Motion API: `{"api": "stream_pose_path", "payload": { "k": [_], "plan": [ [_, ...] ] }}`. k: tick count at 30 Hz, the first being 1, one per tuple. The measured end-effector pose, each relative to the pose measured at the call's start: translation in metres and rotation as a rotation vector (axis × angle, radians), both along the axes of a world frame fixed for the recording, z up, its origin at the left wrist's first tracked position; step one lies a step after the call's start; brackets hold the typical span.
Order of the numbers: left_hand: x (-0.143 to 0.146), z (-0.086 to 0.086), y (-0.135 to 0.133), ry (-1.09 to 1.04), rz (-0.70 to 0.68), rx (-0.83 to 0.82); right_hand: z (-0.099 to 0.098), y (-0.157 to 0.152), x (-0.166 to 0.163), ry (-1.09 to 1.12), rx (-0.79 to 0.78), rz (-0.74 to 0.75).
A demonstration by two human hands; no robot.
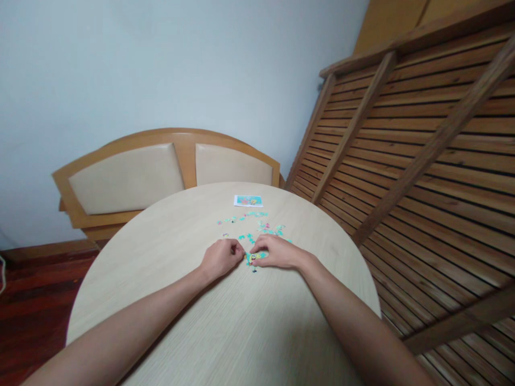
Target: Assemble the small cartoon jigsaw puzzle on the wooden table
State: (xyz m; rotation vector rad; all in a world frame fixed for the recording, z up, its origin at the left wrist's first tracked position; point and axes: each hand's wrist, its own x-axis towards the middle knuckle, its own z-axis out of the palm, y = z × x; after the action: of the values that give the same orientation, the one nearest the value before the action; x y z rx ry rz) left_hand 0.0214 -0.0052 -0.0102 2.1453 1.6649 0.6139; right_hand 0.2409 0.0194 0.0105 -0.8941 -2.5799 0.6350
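A small cluster of joined jigsaw pieces point(253, 257), yellow and turquoise, lies on the round table point(193, 332) between my hands. My left hand point(223, 256) is closed in a pinch at the cluster's left edge, on a small yellowish puzzle piece that its fingertips mostly hide. From the right, my right hand point(277, 251) holds the cluster, thumb at the near side and fingers at the far side. One dark loose piece point(254, 271) sits just in front of the cluster. Beyond my hands, several turquoise and pink loose pieces point(267, 226) are scattered.
A printed picture card point(248, 201) lies near the table's far edge. Behind the table stands a wooden headboard point(185, 161) with cream panels, against a pale wall. A slatted wooden frame point(386, 155) leans along the right side. Reddish floor point(36, 311) shows at left.
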Motion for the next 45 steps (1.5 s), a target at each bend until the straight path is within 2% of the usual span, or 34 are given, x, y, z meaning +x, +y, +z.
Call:
{"api": "stream_pose_path", "payload": {
  "k": [5,14,22,28,35,41,45],
  "plan": [
    [0.0,0.002,-0.002,0.025,-0.008,0.013,0.0,0.0,0.0,0.005,0.003,-0.001],
    [-0.015,0.006,0.004,0.036,-0.277,0.096,0.001,-0.001,0.0,0.002,0.001,0.006],
    [-0.015,0.005,0.005,0.074,-0.355,0.139,-0.001,0.0,0.001,0.012,0.014,0.01],
    [-0.018,0.003,0.008,0.07,-0.48,0.171,-0.002,0.001,0.002,0.002,0.02,0.044],
    [-0.019,0.002,0.01,0.13,-0.542,0.233,-0.001,0.003,0.003,0.016,-0.029,0.046],
    [-0.02,0.012,0.005,0.228,-0.654,0.33,-0.002,0.015,0.028,0.054,0.03,-0.105],
    [-0.021,0.02,0.002,0.283,-0.711,0.332,-0.002,0.019,0.043,0.034,0.019,-0.151]
  ]
}}
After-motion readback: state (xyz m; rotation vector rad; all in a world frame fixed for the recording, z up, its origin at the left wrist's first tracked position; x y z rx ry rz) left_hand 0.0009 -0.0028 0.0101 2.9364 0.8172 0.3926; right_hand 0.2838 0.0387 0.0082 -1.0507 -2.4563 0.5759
